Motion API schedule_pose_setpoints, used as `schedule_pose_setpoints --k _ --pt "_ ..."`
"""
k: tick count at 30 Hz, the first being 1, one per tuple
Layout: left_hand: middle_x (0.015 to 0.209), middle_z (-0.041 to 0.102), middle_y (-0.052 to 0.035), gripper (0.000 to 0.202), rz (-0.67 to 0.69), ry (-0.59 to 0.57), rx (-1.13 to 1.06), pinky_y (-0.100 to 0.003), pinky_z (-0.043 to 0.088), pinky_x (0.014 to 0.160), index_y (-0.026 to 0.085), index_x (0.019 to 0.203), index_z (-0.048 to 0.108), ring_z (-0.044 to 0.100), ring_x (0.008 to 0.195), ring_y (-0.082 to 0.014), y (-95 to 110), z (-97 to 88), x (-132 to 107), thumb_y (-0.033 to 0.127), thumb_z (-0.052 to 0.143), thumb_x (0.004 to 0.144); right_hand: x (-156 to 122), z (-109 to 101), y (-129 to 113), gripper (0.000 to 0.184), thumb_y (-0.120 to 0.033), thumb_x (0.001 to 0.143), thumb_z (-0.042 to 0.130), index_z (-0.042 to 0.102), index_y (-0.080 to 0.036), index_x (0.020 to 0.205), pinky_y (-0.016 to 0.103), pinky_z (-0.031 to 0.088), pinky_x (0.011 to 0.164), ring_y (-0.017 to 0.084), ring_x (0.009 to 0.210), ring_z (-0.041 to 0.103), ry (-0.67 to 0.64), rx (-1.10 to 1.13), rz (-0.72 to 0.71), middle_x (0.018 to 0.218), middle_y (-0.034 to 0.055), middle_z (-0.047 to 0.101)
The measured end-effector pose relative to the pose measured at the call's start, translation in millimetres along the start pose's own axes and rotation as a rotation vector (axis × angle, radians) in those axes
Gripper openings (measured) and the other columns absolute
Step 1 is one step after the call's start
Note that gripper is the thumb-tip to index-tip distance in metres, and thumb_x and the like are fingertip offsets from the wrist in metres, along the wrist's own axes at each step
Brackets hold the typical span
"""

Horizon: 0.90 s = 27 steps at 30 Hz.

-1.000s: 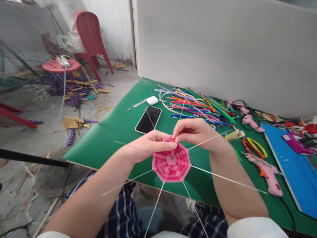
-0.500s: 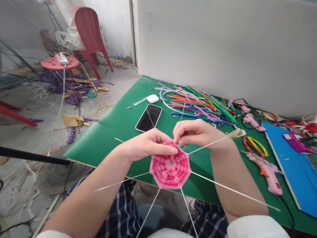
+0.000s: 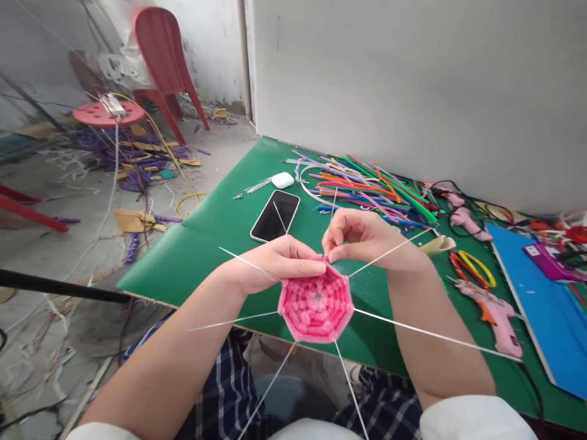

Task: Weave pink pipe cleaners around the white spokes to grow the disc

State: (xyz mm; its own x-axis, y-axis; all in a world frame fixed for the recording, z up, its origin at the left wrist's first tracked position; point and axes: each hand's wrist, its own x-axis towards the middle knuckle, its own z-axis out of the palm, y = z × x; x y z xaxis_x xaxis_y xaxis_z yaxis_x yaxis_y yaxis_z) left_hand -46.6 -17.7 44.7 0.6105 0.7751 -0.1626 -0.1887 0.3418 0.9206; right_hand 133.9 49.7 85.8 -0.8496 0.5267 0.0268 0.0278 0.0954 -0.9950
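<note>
A pink octagon woven from pipe cleaners [image 3: 316, 308] is held above the table's front edge, with several thin white spokes [image 3: 426, 331] sticking out all around it. My left hand [image 3: 279, 260] grips its upper left edge, thumb lying across the front. At the top edge my right hand [image 3: 360, 238] is closed in a pinch, fingertips beside a spoke. A bit of pink pipe cleaner [image 3: 326, 259] shows at those fingertips; its end is hidden.
On the green table [image 3: 202, 244] lie a phone [image 3: 275, 216], a white case [image 3: 282, 179], a heap of coloured pipe cleaners [image 3: 371, 189], pliers [image 3: 474, 269], a pink glue gun [image 3: 493, 315] and a blue board [image 3: 541, 318]. A red chair [image 3: 165, 55] stands behind.
My right hand has risen slightly at the top edge. The pink octagon has moved up a little and its spokes have shifted, while my left hand keeps its grip.
</note>
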Motion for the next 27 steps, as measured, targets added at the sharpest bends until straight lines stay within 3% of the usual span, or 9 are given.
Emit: schedule_pose_setpoints --k 9,15,18,21,23,27 --pt "0.053 0.048 0.003 0.029 0.057 0.126 0.215 -0.017 0.028 0.044 0.011 0.068 0.066 0.038 0.048 -0.0049 2 2.6 -3 0.039 0.066 0.072 0 4 -8 0.012 -0.015 0.065 0.072 0.061 -0.014 0.07 0.023 0.047 0.06 0.01 0.063 0.058 0.05 -0.152 0.045 0.068 -0.0012 0.062" --pt "0.05 0.043 0.0036 0.031 0.089 0.134 0.298 -0.019 0.023 0.042 0.011 0.062 0.062 0.033 0.047 -0.0055 4 5.4 -3 0.04 0.064 0.072 -2 2 -7 0.009 -0.021 0.071 0.069 0.065 -0.013 0.074 0.024 0.048 0.059 0.011 0.063 0.057 -0.032 -0.171 0.042 0.071 0.0019 0.064" --pt "0.049 0.041 0.004 0.032 0.097 0.121 0.237 -0.019 0.021 0.041 0.011 0.058 0.06 0.032 0.046 -0.0048 3 3.9 -3 0.04 0.065 0.072 -2 3 -7 0.008 -0.021 0.073 0.067 0.063 -0.014 0.072 0.023 0.046 0.055 0.009 0.059 0.054 -0.029 -0.186 0.037 0.067 0.0011 0.062" --pt "0.051 0.045 0.0032 0.03 0.079 0.06 0.062 -0.018 0.025 0.041 0.011 0.06 0.06 0.035 0.045 -0.0047 1 3.0 -2 0.038 0.065 0.072 -2 3 -8 0.008 -0.019 0.074 0.067 0.062 -0.014 0.07 0.022 0.046 0.056 0.009 0.06 0.053 -0.024 -0.181 -0.001 0.067 0.0003 0.06" --pt "0.057 0.053 -0.0001 0.03 0.057 -0.021 -0.11 -0.018 0.033 0.045 0.01 0.068 0.063 0.044 0.05 -0.0072 -2 5.2 1 0.04 0.065 0.072 -2 2 -8 0.01 -0.02 0.074 0.067 0.061 -0.014 0.07 0.022 0.046 0.057 0.009 0.061 0.054 -0.003 -0.174 -0.048 0.068 0.0005 0.059" --pt "0.09 0.066 -0.0122 0.045 -0.008 -0.361 -0.468 -0.03 0.048 0.061 0.012 0.098 0.062 0.063 0.077 -0.0236 -10 15.4 9 0.047 0.06 0.07 -4 2 -7 0.012 -0.022 0.075 0.066 0.06 -0.014 0.07 0.022 0.045 0.058 0.01 0.063 0.055 0.02 -0.171 -0.099 0.07 0.0013 0.059"
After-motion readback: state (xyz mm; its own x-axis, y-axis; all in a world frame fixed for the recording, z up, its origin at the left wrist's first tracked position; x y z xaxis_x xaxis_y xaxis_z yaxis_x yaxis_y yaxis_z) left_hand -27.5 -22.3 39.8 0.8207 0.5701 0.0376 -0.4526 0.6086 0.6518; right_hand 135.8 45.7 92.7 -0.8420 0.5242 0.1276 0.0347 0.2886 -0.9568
